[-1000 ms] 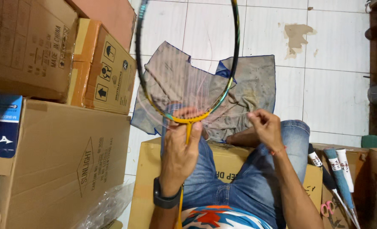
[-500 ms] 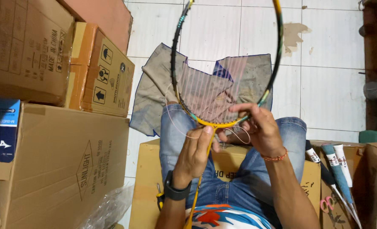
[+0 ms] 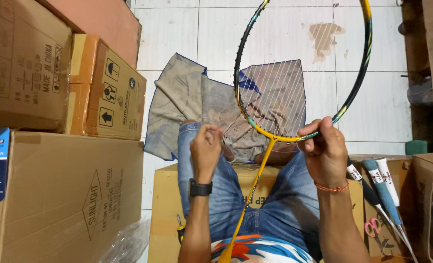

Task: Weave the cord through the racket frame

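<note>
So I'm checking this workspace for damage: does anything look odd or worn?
The badminton racket has vertical strings only, no cross strings. On the tiled floor, one tile carries a brown chipped-looking patch, and the grey cloth lies crumpled and stained.

Head view: looking down from the person's head along denim-clad legs toward the white tiled floor.
Nearness: sitting close above both hands, cardboard boxes crowding the left.
</note>
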